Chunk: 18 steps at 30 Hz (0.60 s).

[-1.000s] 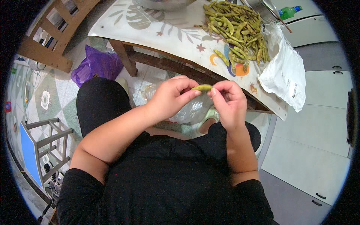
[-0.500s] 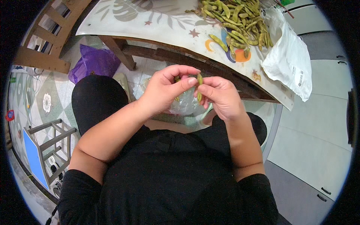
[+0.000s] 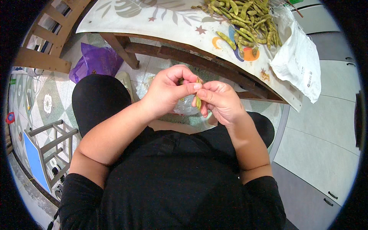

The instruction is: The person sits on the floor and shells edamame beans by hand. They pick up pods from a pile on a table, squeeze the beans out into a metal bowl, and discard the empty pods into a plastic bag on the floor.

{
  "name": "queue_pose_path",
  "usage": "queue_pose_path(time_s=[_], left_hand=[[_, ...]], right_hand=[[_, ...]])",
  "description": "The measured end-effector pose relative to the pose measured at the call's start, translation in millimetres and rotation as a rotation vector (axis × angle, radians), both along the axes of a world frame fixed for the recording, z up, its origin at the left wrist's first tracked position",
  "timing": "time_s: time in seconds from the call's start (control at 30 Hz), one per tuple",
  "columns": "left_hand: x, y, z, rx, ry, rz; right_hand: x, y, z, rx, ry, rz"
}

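Note:
A green-yellow soybean pod [image 3: 198,101] is pinched upright between my two hands, above my lap. The thumb and fingers of my left hand [image 3: 166,92] close on its upper end. My right hand [image 3: 222,100] grips the pod from the other side, thumb against fingers. Something small and dark greenish shows inside the curl of my left fingers, too hidden to name. Beneath the hands, partly covered by them, lies a clear plastic bag [image 3: 185,107]. Ahead on the table rests a heap of similar pods [image 3: 249,17], with a few loose ones at its near edge.
The table [image 3: 168,28] has a pale patterned cover and a wooden frame. A white sack [image 3: 297,57] hangs over its right end. To the left are a purple bag [image 3: 96,61], a blue-topped stool [image 3: 36,161] and wooden slats [image 3: 42,59]. Pale cabinets [image 3: 318,119] stand on the right.
Both hands have shifted slightly left with the pod, and their fingertips are closer together. The pod now sits a little lower and the view has tilted slightly.

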<state>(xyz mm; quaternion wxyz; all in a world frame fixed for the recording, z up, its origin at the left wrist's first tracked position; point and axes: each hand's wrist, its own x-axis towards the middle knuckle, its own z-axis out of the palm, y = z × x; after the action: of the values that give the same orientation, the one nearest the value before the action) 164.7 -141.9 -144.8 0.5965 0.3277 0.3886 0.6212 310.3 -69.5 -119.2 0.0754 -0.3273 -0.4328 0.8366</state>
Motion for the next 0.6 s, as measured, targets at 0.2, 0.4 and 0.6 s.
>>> queue_pose_path(time_s=[0.2,0.4,0.6], left_hand=[[0.6,2.1,-5.7,0.225,0.339,0.164],[-2.1,-0.3,-0.4,0.31,0.512,0.165],[6.7,-0.8,-6.9,-0.084,-0.362,0.006]], right_hand=[[1.6,-0.1,-3.6,-0.022,0.05,0.024],[3.7,0.1,-1.5,-0.139,0.097,0.051],[0.4,1.2,-5.5,-0.171,0.153,0.004]])
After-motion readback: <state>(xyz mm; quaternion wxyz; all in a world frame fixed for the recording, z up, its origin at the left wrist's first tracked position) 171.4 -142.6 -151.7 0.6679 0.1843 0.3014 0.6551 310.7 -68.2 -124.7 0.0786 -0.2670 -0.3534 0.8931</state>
